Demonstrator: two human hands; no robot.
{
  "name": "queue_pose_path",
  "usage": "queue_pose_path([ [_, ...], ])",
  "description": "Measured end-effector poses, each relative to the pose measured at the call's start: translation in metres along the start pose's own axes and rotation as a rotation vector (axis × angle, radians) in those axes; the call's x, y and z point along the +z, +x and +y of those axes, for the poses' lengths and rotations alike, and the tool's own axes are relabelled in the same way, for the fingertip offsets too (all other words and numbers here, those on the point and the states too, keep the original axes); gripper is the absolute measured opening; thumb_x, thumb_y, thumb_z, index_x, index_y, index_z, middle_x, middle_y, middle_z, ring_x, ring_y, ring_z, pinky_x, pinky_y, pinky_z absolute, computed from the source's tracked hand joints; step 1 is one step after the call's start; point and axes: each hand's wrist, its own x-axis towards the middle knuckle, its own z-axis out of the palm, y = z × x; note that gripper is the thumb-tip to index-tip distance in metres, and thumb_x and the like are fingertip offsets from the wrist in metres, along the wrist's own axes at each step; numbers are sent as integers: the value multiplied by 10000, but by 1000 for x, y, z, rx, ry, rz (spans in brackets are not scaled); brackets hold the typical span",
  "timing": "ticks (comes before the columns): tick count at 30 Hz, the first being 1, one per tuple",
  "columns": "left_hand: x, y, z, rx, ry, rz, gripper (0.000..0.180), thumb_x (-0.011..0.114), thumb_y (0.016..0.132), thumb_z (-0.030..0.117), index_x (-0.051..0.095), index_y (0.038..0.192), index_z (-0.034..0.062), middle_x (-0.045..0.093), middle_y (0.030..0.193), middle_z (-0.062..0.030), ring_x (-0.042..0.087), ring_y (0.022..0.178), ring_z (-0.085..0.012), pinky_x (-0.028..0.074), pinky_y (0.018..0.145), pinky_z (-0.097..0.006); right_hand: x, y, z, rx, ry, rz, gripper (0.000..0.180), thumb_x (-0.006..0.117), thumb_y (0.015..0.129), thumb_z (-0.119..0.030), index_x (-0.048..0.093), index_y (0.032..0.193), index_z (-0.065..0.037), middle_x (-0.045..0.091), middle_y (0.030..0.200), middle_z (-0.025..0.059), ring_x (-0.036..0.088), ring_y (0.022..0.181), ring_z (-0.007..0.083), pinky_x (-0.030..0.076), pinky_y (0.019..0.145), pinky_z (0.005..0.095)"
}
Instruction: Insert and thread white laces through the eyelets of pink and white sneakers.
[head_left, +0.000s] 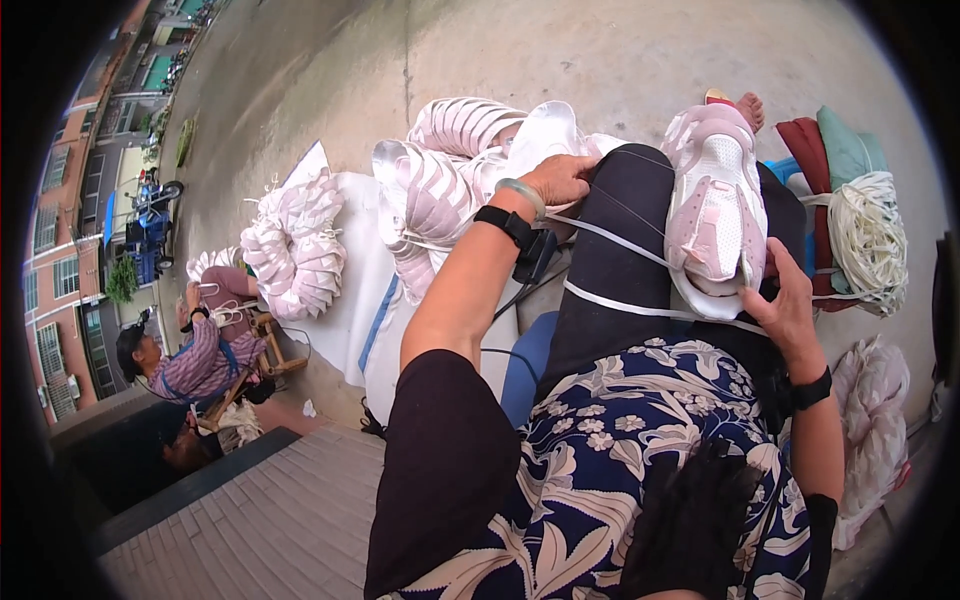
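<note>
A pale pink and white shoe upper lies along my right thigh, its opening toward me. My right hand grips the rim at its near end, thumb on the edge. My left hand is beside my left knee, fingers closed; what they hold, if anything, is hidden. Close by that hand lies a white, rounded piece on a pile of shoe uppers. White straps run across my dark trouser legs, and a thin thread crosses the left knee.
Bundles of nested pink and white uppers lie on white sheeting to the left. At right are a hank of white cords and a plastic-wrapped bundle. Another person sits working far left, near a parked blue vehicle.
</note>
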Motion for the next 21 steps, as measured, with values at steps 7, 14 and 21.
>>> queue_pose_path([
  [7,20,-67,8,186,224,333,210,611,765,211,625,707,9,608,673,-153,588,650,-314,462,611,-386,0,2,-10,51,-106,0,648,656,616,-158,466,1197,56,616,961,188,623,828,275,487,769,340],
  [14,7,-129,109,326,30,374,292,628,727,158,495,505,22,472,504,-145,502,475,-310,373,461,-392,-5,0,-8,80,32,28,617,653,626,-216,472,1173,4,611,877,154,615,753,255,488,720,336],
  [21,24,-111,196,511,24,251,355,630,769,89,399,507,27,383,480,-129,405,417,-284,286,420,-367,-3,7,-18,186,165,19,605,708,610,-286,494,1125,-51,574,708,94,578,581,211,461,575,319],
])
